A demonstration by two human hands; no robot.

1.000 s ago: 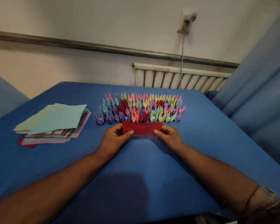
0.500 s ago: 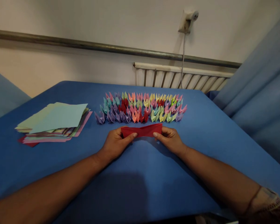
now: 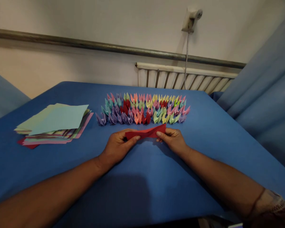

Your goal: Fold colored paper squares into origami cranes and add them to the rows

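Note:
I hold a folded red paper sheet (image 3: 147, 133) just above the blue table (image 3: 142, 177), a long narrow strip with its right end lifted. My left hand (image 3: 116, 146) pinches its left end between thumb and fingers. My right hand (image 3: 174, 140) pinches the right end the same way. Right behind the strip stand several rows of small folded paper cranes (image 3: 143, 109) in purple, red, pink, yellow, green and teal.
A stack of flat coloured paper sheets (image 3: 54, 123) lies at the table's left. Behind the table are a white radiator (image 3: 182, 79), a metal rail and a wall socket with a hanging cord (image 3: 187, 44). Blue cloth (image 3: 266, 85) rises on the right.
The red strip, flat and facing me a second ago, has tipped and twisted, with its right end now raised. Both hands stayed in place on its ends.

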